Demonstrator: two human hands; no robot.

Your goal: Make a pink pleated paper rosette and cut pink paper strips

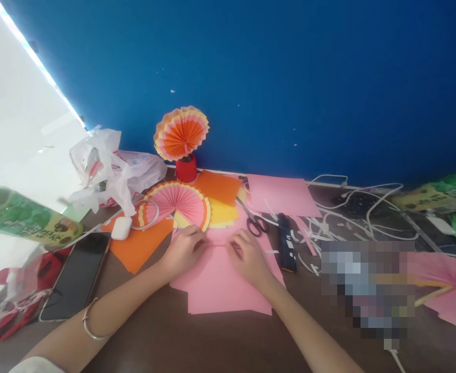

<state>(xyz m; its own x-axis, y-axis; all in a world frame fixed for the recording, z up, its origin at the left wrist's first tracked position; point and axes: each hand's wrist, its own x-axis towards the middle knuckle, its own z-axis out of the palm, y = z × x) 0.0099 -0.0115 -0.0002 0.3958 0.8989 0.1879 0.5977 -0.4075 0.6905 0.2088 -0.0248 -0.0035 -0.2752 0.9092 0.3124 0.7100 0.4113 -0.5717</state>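
Note:
My left hand (187,249) and my right hand (250,256) are close together, fingers closed in a pinch on a piece of pink paper (217,244). A narrow band of it shows between them; whether this is a folded edge or a loose strip I cannot tell. Under both hands lie pink sheets (228,295). Just beyond my left hand is a pleated pink, orange and yellow paper fan (175,198). Scissors (256,226) rest past my right hand, beside a dark cutter-like tool (286,243) with white scraps on it.
A second fan (183,135) stands in a red holder (186,168) against the blue wall. Orange paper (142,248), a phone (76,277), a white earbud case (121,228), plastic bags (111,171) and a bottle (26,217) are left. White cables (368,217) tangle at right.

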